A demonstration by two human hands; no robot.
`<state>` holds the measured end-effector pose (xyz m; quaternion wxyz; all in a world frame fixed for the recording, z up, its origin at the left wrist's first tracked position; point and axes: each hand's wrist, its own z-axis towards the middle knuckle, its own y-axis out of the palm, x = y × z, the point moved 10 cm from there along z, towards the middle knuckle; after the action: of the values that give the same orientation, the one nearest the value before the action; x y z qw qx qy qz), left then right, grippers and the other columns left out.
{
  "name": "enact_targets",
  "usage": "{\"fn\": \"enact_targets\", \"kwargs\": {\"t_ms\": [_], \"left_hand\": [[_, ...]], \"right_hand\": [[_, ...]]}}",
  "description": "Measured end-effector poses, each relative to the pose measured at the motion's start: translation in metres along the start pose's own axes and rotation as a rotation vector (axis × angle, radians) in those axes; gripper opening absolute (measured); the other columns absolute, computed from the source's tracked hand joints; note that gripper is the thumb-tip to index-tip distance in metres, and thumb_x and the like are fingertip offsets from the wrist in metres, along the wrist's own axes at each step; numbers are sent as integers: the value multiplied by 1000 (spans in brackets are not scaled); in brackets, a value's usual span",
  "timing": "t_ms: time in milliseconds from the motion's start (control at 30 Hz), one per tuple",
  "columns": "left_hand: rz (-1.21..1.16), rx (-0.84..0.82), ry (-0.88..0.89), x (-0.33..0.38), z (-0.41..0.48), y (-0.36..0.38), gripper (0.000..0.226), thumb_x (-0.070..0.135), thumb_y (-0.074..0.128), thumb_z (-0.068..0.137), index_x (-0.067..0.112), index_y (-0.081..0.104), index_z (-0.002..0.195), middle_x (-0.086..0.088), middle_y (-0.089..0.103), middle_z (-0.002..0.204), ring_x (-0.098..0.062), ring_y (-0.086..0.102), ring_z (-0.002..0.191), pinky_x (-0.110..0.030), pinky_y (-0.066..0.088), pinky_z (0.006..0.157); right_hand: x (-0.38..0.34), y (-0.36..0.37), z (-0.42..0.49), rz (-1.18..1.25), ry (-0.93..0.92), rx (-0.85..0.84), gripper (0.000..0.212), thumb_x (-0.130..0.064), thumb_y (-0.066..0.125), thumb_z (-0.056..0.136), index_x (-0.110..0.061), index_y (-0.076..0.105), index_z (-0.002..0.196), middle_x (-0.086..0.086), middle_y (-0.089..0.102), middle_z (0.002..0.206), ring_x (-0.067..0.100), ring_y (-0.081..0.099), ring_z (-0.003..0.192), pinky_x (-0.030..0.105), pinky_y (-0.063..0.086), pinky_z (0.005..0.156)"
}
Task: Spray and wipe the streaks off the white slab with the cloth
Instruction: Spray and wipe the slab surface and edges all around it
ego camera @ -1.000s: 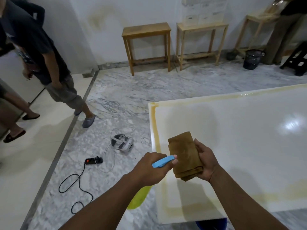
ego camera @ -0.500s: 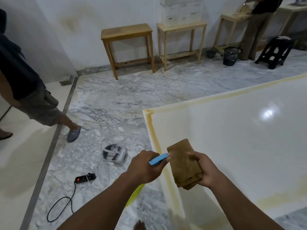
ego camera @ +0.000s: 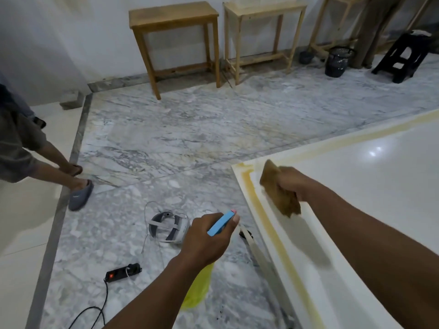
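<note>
The white slab (ego camera: 370, 186) fills the right side, with yellowish streaks along its left and far edges. My right hand (ego camera: 293, 184) grips a folded brown cloth (ego camera: 278, 193) and presses it on the slab near the far left corner. My left hand (ego camera: 209, 236) hangs over the floor, left of the slab's edge, closed around a spray bottle (ego camera: 199, 288). The bottle's blue nozzle head sticks out above my fingers, and its yellow-green body hangs below my wrist, partly hidden by my arm.
On the marble floor left of the slab lie a white headset (ego camera: 168, 227) with a cable and a black power strip (ego camera: 123, 273). A person in grey slippers (ego camera: 79, 194) stands at left. Wooden tables (ego camera: 175, 41), a black bin (ego camera: 338, 61) and a black stool (ego camera: 403, 55) line the far wall.
My right hand has carried the cloth away from my left hand, out to the slab's far left corner. My left hand with the bottle has stayed off the slab's edge. The view has shifted.
</note>
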<state>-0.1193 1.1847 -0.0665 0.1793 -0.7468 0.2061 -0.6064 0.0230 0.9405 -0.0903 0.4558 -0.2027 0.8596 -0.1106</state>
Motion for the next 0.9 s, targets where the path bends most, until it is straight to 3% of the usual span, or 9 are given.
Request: {"fn": "enact_targets", "kwargs": {"t_ms": [67,100,133,233,333,400,467,600,900], "left_hand": [[-26,16,7,-13,23,-7,87,95,51,78,14,77,98,-15,63,66,-39,67,66,-58,63,62],[-43,33,17,-18,35,-11,88,95,51,78,13,77,98,-15,61,65,-40,66,65,-58,63,61],[-55,48,32,-21,46,-15,84,92,53,80,13,76,95,-16,59,64,-40,66,63,-58,62,60],[-60,55,71,-26,68,-18,62,85,55,85,25,69,85,-18,59,65,-42,65,63,-57,61,59],[-74,25,91,-34,79,-16,74,79,56,89,7,74,94,-15,55,63,-42,62,64,-57,61,60],[-89,3,88,-40,83,-14,70,76,57,91,8,75,97,-8,51,57,-40,61,63,-58,60,61],[-88,-23,95,-45,85,-9,56,72,58,93,19,74,83,5,50,52,-35,62,59,-58,60,60],[-107,-41,76,-54,92,1,60,67,61,96,13,59,69,-1,48,52,-39,61,58,-57,59,59],[-120,-81,23,-70,70,36,70,74,61,91,5,69,82,-20,58,67,-44,62,65,-58,60,60]], "right_hand": [[-43,9,40,-252,-136,138,35,-39,40,100,-11,57,109,14,66,102,32,63,85,32,47,60],[-57,20,57,-339,-188,177,24,-32,38,100,-18,50,115,12,60,106,32,60,89,31,42,58],[-66,36,74,-383,-215,183,32,-23,39,97,-21,45,128,14,57,113,34,59,96,31,42,60],[-54,90,115,-652,-119,87,62,-37,44,95,-17,28,152,18,43,148,39,45,130,40,42,92],[-64,96,128,-914,-182,289,60,-52,34,96,-18,42,144,13,37,154,37,27,141,51,27,109],[-78,101,131,-926,-436,390,52,-45,32,100,-21,43,145,6,38,156,31,26,143,49,25,112],[-61,116,141,-983,-563,284,53,-45,25,103,-25,33,152,0,28,163,23,16,151,48,16,120],[-31,126,152,-1059,-596,265,62,-48,14,102,-22,16,159,-1,12,167,18,3,154,47,2,125],[-2,125,122,-1052,-600,281,70,-49,11,96,-18,12,159,1,7,168,19,1,154,45,3,124]]}}
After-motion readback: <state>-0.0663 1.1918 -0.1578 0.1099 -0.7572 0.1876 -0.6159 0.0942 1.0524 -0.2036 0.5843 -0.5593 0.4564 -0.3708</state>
